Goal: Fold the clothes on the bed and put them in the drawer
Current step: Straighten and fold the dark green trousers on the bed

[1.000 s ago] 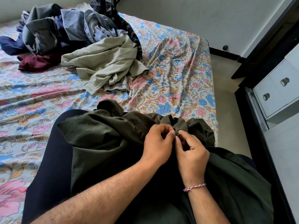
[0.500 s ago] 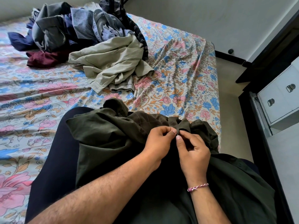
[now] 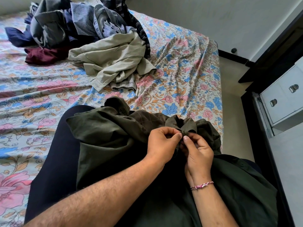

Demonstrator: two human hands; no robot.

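Head view. A dark green shirt lies crumpled across the person's lap, spilling over both dark trouser legs at the near edge of the bed. Left hand and right hand meet at the shirt's upper middle, knuckles facing each other. Left thumb and forefinger are curled and pinch a small fold of the green cloth; the right fingers are curled in the same way and pinch the same fold from the other side, fingertips almost touching. The pinched bit sits just below the collar-like flap, which stands up just beyond the fingertips. Whether a button lies between them cannot be told. The rest of the shirt hangs below the wrists and over the right knee. A pink-and-white thread band circles the right wrist.

Farther up the bed, well apart from the hands: a beige garment in a loose heap, and behind it a pile of grey, blue and maroon clothes. White drawers with metal handles stand at right, beside the bed across a strip of floor.
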